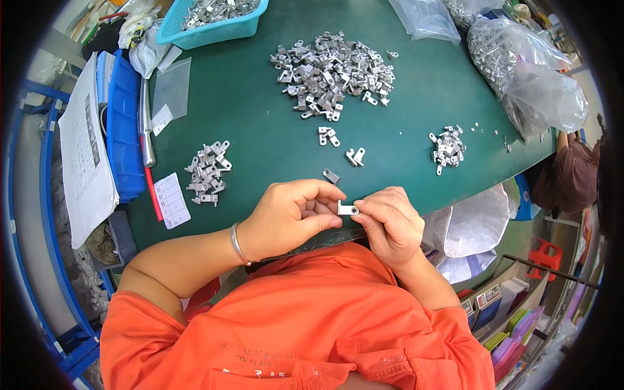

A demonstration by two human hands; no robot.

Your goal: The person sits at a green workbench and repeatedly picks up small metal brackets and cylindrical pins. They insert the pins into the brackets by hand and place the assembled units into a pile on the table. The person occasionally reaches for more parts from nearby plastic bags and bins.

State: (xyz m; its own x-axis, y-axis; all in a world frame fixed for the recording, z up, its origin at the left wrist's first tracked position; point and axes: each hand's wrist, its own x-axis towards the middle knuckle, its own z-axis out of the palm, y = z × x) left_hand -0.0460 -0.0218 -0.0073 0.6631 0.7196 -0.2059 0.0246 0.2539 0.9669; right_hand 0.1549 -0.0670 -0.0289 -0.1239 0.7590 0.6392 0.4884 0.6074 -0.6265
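Just above the table's near edge, both my hands meet at a small silver metal bracket with an upturned tab and a round hole. My right hand pinches its right end between thumb and fingers. At its left end, the curled fingers and thumb of my left hand close round the tab side. A single loose metal piece lies just beyond my left fingertips. Farther off are two small groups of brackets. A big heap of brackets covers the far middle of the table.
Smaller bracket piles lie at left and right on the green table. A turquoise basket of parts stands far left. Bulging plastic bags occupy the far right. Blue bin and label card sit left. Another person is at right.
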